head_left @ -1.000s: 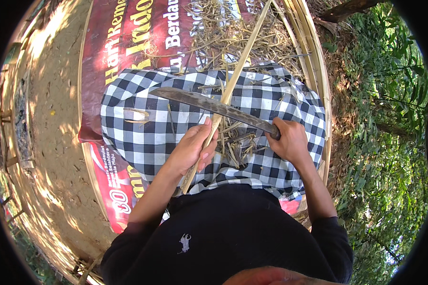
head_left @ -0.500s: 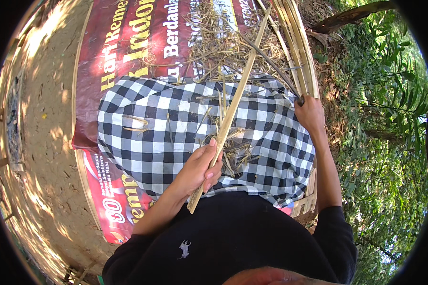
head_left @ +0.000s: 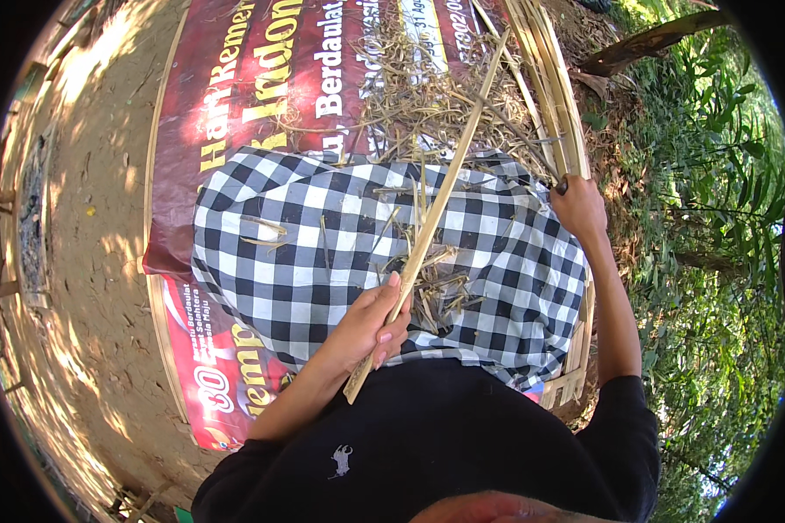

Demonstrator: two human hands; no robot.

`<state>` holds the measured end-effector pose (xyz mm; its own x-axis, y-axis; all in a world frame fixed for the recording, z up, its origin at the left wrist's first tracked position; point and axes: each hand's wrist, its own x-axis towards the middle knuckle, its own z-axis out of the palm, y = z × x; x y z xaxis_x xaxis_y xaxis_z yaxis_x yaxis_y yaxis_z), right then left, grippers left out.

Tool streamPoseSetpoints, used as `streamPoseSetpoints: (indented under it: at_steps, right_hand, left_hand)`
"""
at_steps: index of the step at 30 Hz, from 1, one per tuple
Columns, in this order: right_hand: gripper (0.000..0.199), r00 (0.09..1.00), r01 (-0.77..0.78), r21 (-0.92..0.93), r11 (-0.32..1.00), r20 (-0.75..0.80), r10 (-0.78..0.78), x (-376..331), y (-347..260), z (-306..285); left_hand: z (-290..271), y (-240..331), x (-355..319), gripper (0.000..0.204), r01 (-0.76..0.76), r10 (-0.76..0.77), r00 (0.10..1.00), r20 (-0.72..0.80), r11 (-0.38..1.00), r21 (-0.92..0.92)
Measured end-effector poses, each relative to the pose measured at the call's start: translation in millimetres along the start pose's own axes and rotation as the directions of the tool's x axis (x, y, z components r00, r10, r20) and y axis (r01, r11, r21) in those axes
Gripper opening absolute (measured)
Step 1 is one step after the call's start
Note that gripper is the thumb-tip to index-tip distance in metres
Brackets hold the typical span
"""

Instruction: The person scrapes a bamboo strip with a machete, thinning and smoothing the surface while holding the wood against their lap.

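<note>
My left hand [head_left: 377,327] is closed round the lower part of a long, pale bamboo strip [head_left: 449,187]. The strip slants from my waist up and to the right. In my closed right hand [head_left: 580,209] is the dark handle of a knife, near the right edge of the platform. Its thin blade [head_left: 525,135] points up and left and meets the strip near its far end. A black-and-white checked cloth [head_left: 288,205] covers my lap beneath the strip. Short bamboo shavings [head_left: 436,292] lie on the cloth beside my left hand.
A red printed banner [head_left: 183,187] lies beneath me over a bamboo platform. More shavings [head_left: 410,105] are heaped beyond my lap. Long bamboo strips [head_left: 554,87] run along the right edge. Bare soil [head_left: 96,192] is at left, green plants [head_left: 715,200] at right.
The whole view has shifted a little, so most things sit lower and further right. The knife has slid slightly outward along the strip; its blade no longer reaches as far past it.
</note>
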<state>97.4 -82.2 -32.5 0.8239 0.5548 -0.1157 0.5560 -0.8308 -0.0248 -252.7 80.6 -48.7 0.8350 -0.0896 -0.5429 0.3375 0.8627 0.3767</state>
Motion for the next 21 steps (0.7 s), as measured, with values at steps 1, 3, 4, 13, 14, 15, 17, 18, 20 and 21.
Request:
streamPoseSetpoints:
  at_steps: [1,3,4,13,14,15,17,18,20,21]
  right_hand:
    - [0.025,0.999,0.035,0.021,0.999,0.038,-0.036,-14,-17,-2]
    - [0.02,0.956,0.231,0.046,0.972,0.174,-0.236,-38,-33,6]
    - [0.019,0.918,0.315,0.058,0.947,0.235,-0.32,-50,-48,4]
    - [0.017,0.884,0.466,0.045,0.884,0.014,-0.467,-25,-4,38]
    - [0.017,0.852,0.522,0.034,0.852,-0.072,-0.519,-23,-3,40]
    - [0.017,0.869,0.494,0.049,0.868,-0.042,-0.493,-28,-2,40]
    - [0.017,0.896,0.443,0.077,0.893,0.005,-0.445,-38,-13,33]
    - [0.016,0.9,0.43,0.071,0.9,0.047,-0.433,-50,-19,27]
    - [0.014,0.867,0.479,0.107,0.871,0.101,-0.488,-78,-38,17]
    - [0.014,0.828,0.54,0.12,0.833,0.1,-0.551,-89,-43,17]
  left_hand:
    - [0,-2,0,0.048,-0.006,0.005,0.999,-0.033,1.0,-0.015]
    - [2,2,5,0.046,-0.017,0.015,0.997,-0.073,1.0,-0.019]
    - [-1,3,5,0.048,-0.011,0.013,0.998,-0.067,1.0,0.023]
    - [8,2,15,0.053,-0.066,0.112,0.988,-0.108,0.931,0.36]
    - [9,5,17,0.053,-0.067,0.114,0.987,-0.112,0.932,0.355]
    - [10,5,18,0.053,-0.068,0.115,0.987,-0.116,0.934,0.351]
    - [6,8,18,0.051,-0.057,0.092,0.99,-0.109,0.957,0.285]
    - [2,12,16,0.05,-0.049,0.079,0.991,-0.104,0.964,0.263]
    - [-2,10,15,0.048,-0.039,0.057,0.994,-0.093,0.981,0.188]
    - [0,6,13,0.048,-0.045,0.065,0.994,-0.088,0.975,0.219]
